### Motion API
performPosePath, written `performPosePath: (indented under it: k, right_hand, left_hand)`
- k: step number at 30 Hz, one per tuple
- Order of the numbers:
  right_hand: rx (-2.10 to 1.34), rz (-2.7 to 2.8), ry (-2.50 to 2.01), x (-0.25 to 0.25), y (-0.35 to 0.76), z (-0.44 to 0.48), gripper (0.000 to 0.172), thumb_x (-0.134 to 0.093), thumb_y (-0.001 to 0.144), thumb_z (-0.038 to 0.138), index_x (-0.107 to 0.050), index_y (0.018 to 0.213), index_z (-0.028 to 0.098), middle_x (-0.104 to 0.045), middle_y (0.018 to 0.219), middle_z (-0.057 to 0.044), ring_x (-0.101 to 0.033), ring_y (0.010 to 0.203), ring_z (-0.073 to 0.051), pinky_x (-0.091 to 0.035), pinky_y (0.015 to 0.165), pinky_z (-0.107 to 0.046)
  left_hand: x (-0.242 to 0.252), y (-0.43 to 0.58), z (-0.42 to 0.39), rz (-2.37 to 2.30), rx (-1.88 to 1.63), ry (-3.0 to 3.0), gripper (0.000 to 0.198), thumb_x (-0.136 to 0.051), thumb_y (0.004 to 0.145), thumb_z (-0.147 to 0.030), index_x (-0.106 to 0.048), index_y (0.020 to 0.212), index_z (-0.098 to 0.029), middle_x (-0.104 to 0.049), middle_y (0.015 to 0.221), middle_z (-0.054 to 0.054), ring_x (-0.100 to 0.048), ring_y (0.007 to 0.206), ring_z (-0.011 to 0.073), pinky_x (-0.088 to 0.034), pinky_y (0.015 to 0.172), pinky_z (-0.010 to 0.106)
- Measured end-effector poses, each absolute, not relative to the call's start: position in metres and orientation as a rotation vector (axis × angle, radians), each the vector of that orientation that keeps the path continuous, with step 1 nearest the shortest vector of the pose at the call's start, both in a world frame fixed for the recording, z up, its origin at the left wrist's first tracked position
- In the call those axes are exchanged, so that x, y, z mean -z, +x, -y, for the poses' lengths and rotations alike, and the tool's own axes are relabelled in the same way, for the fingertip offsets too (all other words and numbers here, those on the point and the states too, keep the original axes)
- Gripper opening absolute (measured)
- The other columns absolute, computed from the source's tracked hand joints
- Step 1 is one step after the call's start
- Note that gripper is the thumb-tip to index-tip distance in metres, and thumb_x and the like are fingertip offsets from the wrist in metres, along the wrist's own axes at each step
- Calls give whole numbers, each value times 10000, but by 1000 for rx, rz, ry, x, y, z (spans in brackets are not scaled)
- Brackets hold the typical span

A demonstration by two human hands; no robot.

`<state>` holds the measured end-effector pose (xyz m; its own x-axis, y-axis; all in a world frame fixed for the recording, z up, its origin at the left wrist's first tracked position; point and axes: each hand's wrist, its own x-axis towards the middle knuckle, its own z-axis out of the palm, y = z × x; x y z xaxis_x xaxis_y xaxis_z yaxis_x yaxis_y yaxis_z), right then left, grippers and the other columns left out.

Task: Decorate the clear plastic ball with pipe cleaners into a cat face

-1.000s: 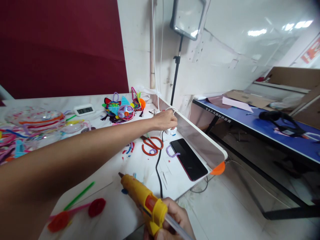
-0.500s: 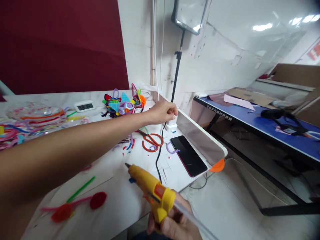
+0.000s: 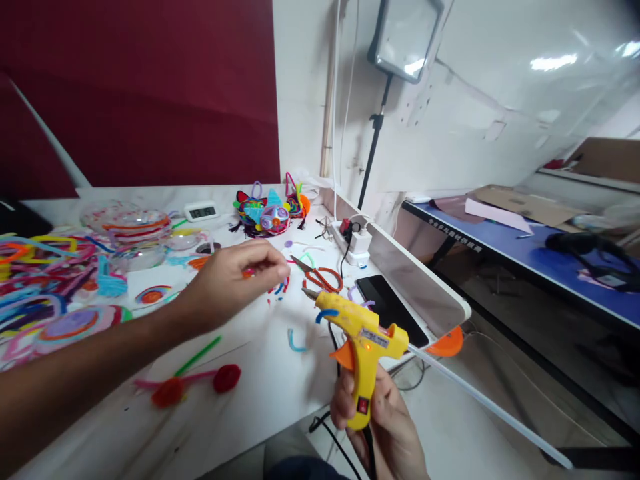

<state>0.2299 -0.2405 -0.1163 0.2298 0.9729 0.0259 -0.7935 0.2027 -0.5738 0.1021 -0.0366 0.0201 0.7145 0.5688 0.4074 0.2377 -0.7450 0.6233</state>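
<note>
My right hand [image 3: 377,413] grips a yellow glue gun [image 3: 367,333] by its handle. A long clear glue stick [image 3: 490,400] juts from the back of the gun, and a small light glows on its side. A short blue pipe-cleaner piece shows at the gun's front, below the nozzle. My left hand [image 3: 237,283] hovers over the table, closed, fingertips brought together left of the nozzle, and nothing shows between them. Below lie a curved light-blue piece [image 3: 296,341], a green pipe cleaner [image 3: 199,355] and two fuzzy coils, a red one [image 3: 227,378] and an orange one [image 3: 168,392].
Orange-handled scissors [image 3: 327,278] and a black phone [image 3: 390,308] lie at the right, near a white power strip [image 3: 356,252] with plugs. Several coloured pipe cleaners [image 3: 30,287] and clear dishes crowd the left. A digital clock [image 3: 201,211] and a colourful craft piece [image 3: 265,217] stand behind.
My left hand has left the power strip and come back towards the glue gun. My right hand has raised the gun and turned it more upright. The camera view has shifted left.
</note>
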Motion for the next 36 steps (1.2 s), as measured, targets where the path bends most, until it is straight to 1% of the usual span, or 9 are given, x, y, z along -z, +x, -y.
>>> performPosePath:
  k: [2, 5, 7, 11, 18, 23, 28, 32, 36]
  right_hand:
    - [-1296, 428, -503, 115, 227, 238, 315, -780, 746, 402, -679, 955, 190, -556, 728, -26, -562, 641, -128, -392, 412, -155]
    - [-1276, 433, -489, 112, 220, 235, 308, -787, 745, 387, -684, 962, 194, -580, 775, -23, -563, 653, -112, -490, 572, -198]
    - [-1264, 459, -472, 109, 214, 233, 293, -778, 756, 382, -689, 963, 194, -604, 800, -28, -581, 666, -109, -500, 628, -210]
    - [-1243, 516, -460, 106, 206, 232, 251, -735, 798, 375, -694, 974, 201, -625, 799, -35, -605, 670, -129, -506, 634, -245]
    - [-1210, 485, -532, 107, 200, 230, 296, -775, 751, 371, -688, 959, 180, -606, 824, -48, -558, 678, -141, -507, 615, -269]
    - [-1173, 498, -573, 109, 196, 229, 332, -771, 745, 408, -676, 954, 168, -600, 742, -38, -568, 643, -142, -468, 595, -249]
    - [-1146, 501, -596, 106, 195, 228, 325, -775, 742, 386, -675, 969, 177, -605, 783, -32, -565, 661, -139, -487, 645, -273]
    - [-1096, 538, -679, 99, 200, 227, 304, -755, 764, 382, -667, 980, 188, -640, 810, -45, -583, 676, -161, -504, 678, -309]
    - [-915, 672, -935, 92, 217, 219, 315, -777, 754, 333, -652, 1014, 207, -683, 816, -30, -615, 689, -166, -495, 705, -304]
  left_hand:
    - [-12, 91, 52, -578, -932, 2497, 198, -591, 832, -312, -657, 700, -180, -614, 703, -2, -524, 649, 120, -414, 637, 244]
    - [-3, 83, 73, -515, -886, 2559, 153, -619, 806, -297, -696, 729, -189, -578, 647, -14, -504, 604, 114, -406, 597, 241]
    - [1, 83, 83, -591, -855, 2480, 142, -630, 782, -299, -700, 719, -193, -551, 610, -24, -484, 567, 109, -396, 561, 238]
    - [5, 84, 90, -780, -704, 2213, 165, -648, 747, -347, -714, 714, -199, -565, 610, -23, -479, 554, 113, -379, 507, 233]
    - [10, 84, 94, -843, -617, 1788, 177, -686, 697, -351, -695, 720, -175, -574, 580, -28, -499, 557, 111, -382, 505, 217]
    - [13, 85, 94, -819, -678, 1730, 156, -681, 693, -326, -691, 696, -170, -607, 591, -23, -518, 566, 107, -385, 513, 206]
    - [14, 78, 90, -852, -681, 1796, 185, -688, 693, -346, -691, 652, -165, -566, 546, -28, -459, 522, 94, -332, 468, 201]
    - [12, 63, 83, -874, -688, 1792, 218, -722, 683, -388, -707, 671, -171, -630, 608, -8, -527, 577, 121, -384, 501, 208]
    - [15, 39, 68, -955, -741, 1757, 229, -730, 704, -420, -728, 744, -194, -693, 703, 7, -590, 661, 153, -431, 564, 226]
